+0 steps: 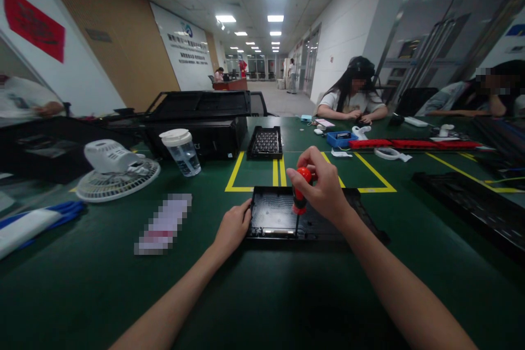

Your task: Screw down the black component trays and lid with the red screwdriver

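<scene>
A shallow black plastic panel (270,213) lies on the green table in front of me. My left hand (233,225) grips its left edge, the fingertips partly hidden by the rim. In my right hand (324,183) is a screwdriver (301,191) with a red and black handle, held upright above the panel. Its thin shaft points down to the panel's near side, beside a small pale metal strip (279,232). Whether the tip sits in a screw is too small to tell.
Left are a white fan (118,175), a lidded plastic cup (182,153) and a blurred phone-shaped item (164,224). Ahead stands a black tray (266,142) of small parts near a black case (197,136). Another black panel (471,208) lies right. A person (353,93) sits across the table.
</scene>
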The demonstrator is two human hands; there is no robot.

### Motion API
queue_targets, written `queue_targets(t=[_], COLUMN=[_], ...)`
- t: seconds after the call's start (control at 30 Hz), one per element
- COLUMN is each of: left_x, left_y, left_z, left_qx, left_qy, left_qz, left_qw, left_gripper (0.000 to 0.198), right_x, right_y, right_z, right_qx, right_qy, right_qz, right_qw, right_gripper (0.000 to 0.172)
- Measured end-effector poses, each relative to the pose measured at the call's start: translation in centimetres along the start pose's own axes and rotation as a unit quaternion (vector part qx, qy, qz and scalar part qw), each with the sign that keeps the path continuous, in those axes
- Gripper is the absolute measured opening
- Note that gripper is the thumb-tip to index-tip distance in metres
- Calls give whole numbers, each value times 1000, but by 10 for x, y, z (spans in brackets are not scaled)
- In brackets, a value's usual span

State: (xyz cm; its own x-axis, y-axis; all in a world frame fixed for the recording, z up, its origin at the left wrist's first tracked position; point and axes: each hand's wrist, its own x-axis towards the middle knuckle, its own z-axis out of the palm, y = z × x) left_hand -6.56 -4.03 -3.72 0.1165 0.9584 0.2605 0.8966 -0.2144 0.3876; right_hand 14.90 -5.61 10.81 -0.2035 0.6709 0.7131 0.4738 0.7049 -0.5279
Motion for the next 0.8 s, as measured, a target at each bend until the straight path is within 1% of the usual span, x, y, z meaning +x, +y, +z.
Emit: queue_targets(t=[0.07, 0.2, 0.3, 0.37, 0.43, 0.5, 0.57, 0.6, 0.67, 0.8], left_x=[0, -1, -1, -1, -1, -1, -1, -1, -1, -2], left_y=[0, 2, 3, 3, 3, 3, 3, 3, 4, 4], left_z=[0, -3, -4, -4, -4, -4, -4, -4, -4, -5], left_qx=[0, -4, -9, -11, -9, -5, -4, -5, -9, -12], left_qy=[1, 0, -1, -2, -4, -6, -7, -7, -5, -7], left_qz=[1, -2, -3, -2, -1, 1, 0, -1, -2, 0], left_qw=[1000, 1000, 1000, 1000, 1000, 1000, 1000, 1000, 1000, 1000], left_gripper=[39, 39, 39, 39, 39, 39, 39, 39, 39, 39], right_x=[1, 2, 2, 2, 3, 3, 4, 4, 4, 2], right_y=[-1, -1, 1, 3, 6, 7, 8, 8, 9, 13], right_z=[0, -1, -2, -1, 1, 2, 3, 3, 2, 0], right_qx=[0, 12, 60, 138, 254, 368, 443, 465, 488, 504], right_qy=[-20, -51, -58, -78, -105, -125, -139, -146, -157, -166], right_qz=[-16, -30, -6, 27, 67, 104, 129, 135, 138, 137], right_qw=[1000, 998, 996, 987, 959, 915, 876, 863, 847, 837], right_gripper=[14, 19, 20, 17, 16, 17, 17, 17, 14, 5])
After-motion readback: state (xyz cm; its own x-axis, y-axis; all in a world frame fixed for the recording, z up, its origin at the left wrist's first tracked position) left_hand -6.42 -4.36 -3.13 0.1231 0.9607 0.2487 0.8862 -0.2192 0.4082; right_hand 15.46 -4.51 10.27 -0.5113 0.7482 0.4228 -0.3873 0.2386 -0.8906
